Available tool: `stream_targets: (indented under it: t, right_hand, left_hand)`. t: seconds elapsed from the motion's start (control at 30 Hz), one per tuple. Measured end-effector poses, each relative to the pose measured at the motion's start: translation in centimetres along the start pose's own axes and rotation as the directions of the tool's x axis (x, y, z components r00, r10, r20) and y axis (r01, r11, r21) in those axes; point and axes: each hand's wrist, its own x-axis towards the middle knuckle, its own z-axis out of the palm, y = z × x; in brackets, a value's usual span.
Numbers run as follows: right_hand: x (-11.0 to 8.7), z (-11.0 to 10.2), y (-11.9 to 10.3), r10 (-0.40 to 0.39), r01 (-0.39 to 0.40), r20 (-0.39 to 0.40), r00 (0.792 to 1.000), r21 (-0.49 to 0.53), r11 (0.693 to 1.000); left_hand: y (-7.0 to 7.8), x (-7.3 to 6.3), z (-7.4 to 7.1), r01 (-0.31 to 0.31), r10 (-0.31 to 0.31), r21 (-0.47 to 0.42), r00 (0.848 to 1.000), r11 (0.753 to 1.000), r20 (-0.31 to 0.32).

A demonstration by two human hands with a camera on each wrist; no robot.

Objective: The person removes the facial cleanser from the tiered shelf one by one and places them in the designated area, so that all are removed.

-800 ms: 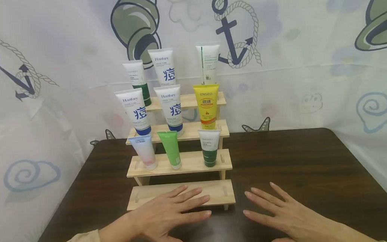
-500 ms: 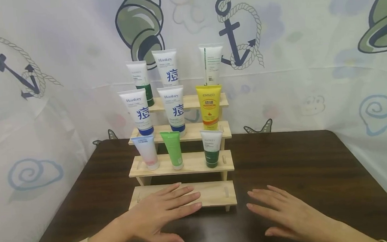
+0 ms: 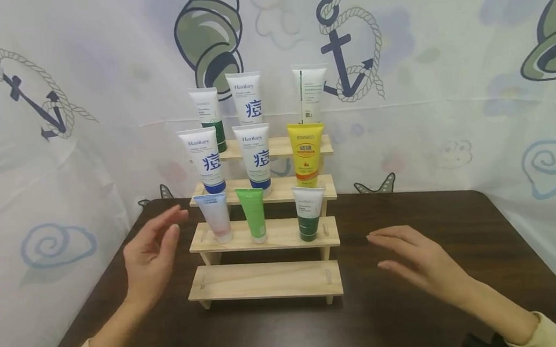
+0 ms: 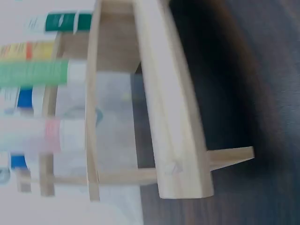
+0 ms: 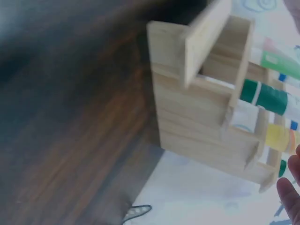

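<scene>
A stepped wooden rack point(image 3: 266, 282) bears several squeeze tubes standing on their caps. My left hand point(image 3: 150, 252) is raised to the left of the rack, fingers loosely bent, holding nothing. Nearest to it is a pale blue-and-pink tube point(image 3: 216, 216), without contact. My right hand point(image 3: 417, 258) hovers right of the rack with relaxed fingers and holds nothing. A white-and-dark-green tube point(image 3: 308, 213) is the closest one to it; beside that stands a green tube point(image 3: 253, 214). In the right wrist view, fingertips point(image 5: 287, 187) show at the right edge; the left wrist view shows no hand.
Higher tiers hold a yellow tube point(image 3: 306, 152), white-and-blue tubes point(image 3: 256, 156), a white-and-green tube point(image 3: 208, 116) and a white tube point(image 3: 309, 90). The rack stands on a dark wooden table point(image 3: 406, 213). A patterned cloth point(image 3: 425, 131) hangs behind.
My left hand has moved up and left, away from the front of the rack, its fingers bending. My right hand has risen a little. The tubes and rack have stayed in place.
</scene>
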Motion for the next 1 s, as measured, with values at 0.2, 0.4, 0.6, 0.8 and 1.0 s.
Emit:
stream_targets:
  t: [0.2,0.4,0.6,0.8,1.0]
  right_hand:
    - [1.2,-0.1,1.8,0.14,-0.138,-0.059,0.988,0.027,0.99]
    - [4.0,0.0,3.7,0.327,-0.32,-0.101,0.94,0.081,0.944]
    - [8.0,0.3,6.0,0.548,-0.518,-0.13,0.826,0.209,0.83]
    - [11.7,1.2,8.2,0.67,-0.612,-0.138,0.729,0.305,0.729]
    - [14.9,2.4,9.9,0.725,-0.647,-0.126,0.677,0.369,0.668]
  left_hand:
    - [-4.2,1.4,-0.4,0.474,-0.464,0.081,0.879,0.877,-0.113]
    - [-7.0,2.2,-0.1,0.623,-0.621,0.142,0.781,0.769,-0.067]
    - [-8.6,2.5,0.1,0.664,-0.67,0.135,0.743,0.736,0.001]
    - [-9.4,2.2,0.3,0.676,-0.688,0.15,0.724,0.722,0.05]
    - [-9.4,1.5,0.7,0.726,-0.734,0.128,0.679,0.675,0.02]
